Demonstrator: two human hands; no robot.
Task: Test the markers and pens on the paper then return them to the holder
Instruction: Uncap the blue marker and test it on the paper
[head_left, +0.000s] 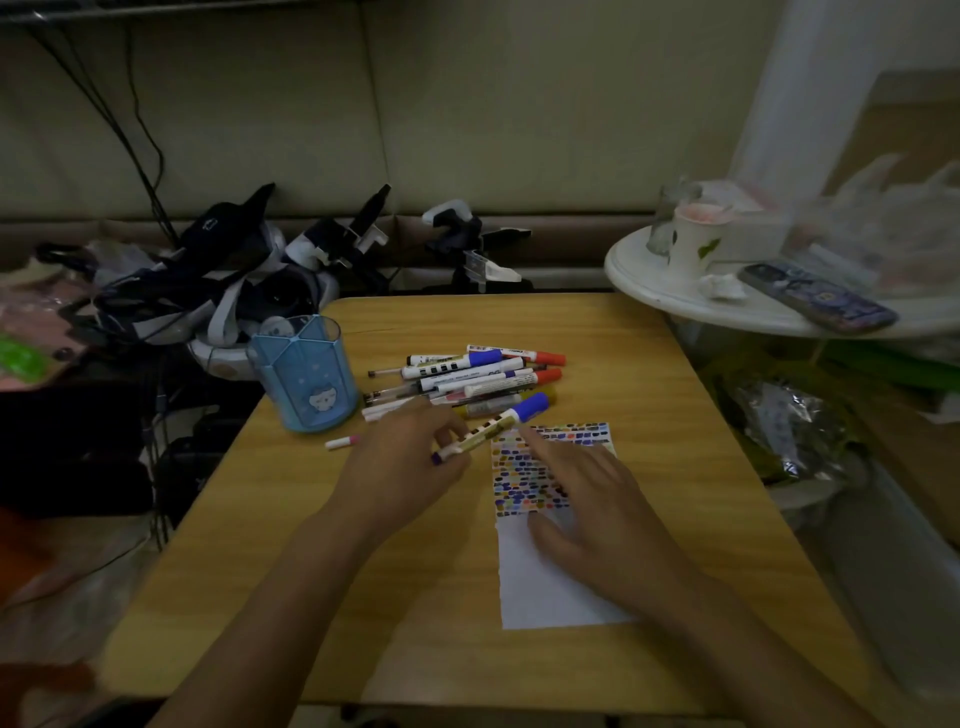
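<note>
Left hand (410, 457), centre of frame, pinches a marker (493, 427) between curled fingers and thumb. The marker lies slantwise, its blue cap toward the upper right and just over the top left corner of the paper (558, 571); its purple end shows at the fingers.

Right hand (587, 499) lies flat on the paper, fingers straight and spread, holding nothing. The paper sits right of centre on the wooden table (405, 597); its upper half is covered with rows of small coloured marks, its lower half is white.

A pile of markers and pens (467, 376) lies on the table above the hands, well short of the holder (304, 374). The blue holder stands upright at the table's left edge. One small pink-tipped pen (343, 442) lies alone just below the holder.

Upper right: a white round table (649, 291) bearing a cup (693, 239) and a phone (818, 304).
</note>
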